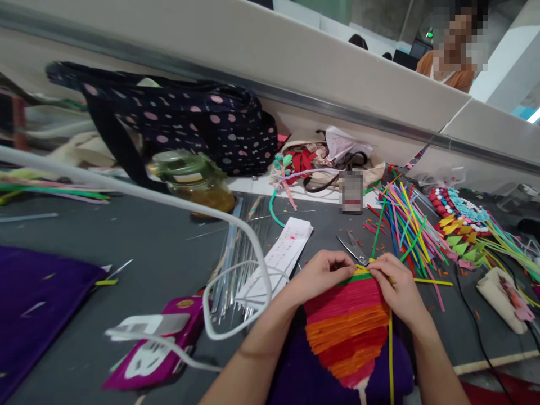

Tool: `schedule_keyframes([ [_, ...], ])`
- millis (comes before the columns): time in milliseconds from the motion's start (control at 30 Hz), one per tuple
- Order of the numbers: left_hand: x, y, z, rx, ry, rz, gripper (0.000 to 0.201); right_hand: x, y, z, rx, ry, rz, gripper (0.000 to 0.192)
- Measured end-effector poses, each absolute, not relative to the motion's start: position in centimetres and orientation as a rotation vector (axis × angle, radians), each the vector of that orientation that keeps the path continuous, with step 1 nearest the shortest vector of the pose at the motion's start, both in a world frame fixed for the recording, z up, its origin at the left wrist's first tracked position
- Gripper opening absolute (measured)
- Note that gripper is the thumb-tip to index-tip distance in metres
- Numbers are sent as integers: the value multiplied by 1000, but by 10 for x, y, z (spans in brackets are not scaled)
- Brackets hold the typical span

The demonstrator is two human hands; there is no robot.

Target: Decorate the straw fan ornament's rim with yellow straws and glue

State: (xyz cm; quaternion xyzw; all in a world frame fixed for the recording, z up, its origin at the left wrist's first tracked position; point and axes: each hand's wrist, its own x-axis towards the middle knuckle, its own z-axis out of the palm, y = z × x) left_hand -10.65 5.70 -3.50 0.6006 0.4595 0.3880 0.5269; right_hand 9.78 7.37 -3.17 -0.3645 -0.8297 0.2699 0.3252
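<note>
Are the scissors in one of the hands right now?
No, the scissors lie on the table just beyond both hands, which pinch the striped straw piece.

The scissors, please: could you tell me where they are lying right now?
In the head view the scissors lie on the grey table, just beyond the person's left hand and right hand, left of the coloured strips.

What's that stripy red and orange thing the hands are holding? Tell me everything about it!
The striped piece looks built from thin strips laid side by side in bands of pink-red, orange and red, with a green strip along its top edge. It narrows toward the bottom. It lies on purple cloth in front of the person. The left hand and right hand pinch its top edge, and a yellow strip hangs along its right side.
</note>
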Motion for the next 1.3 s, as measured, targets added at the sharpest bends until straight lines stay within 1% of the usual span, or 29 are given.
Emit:
schedule_keyframes([
  [167, -108, 57, -36, 1385, 1100, 913, 15, 96, 72, -30, -947, -2167, 695, 21],
  [300, -110, 57, -38, 1304, 1065, 886, 19, 95, 73, -31, -981, -2130, 722, 20],
  [767, -109, 60, -43, 1232, 1076, 861, 24, 108, 65, -51, -1136, -1569, 1193, 18],
  [1033, -109, 58, -41, 1172, 1057, 896, 23, 108, 63, -49, -1129, -1389, 1337, 18],
  [1300, -109, 57, -39, 1148, 1070, 899, 22, 120, 51, -61, -1144, -1268, 1427, 17],
])
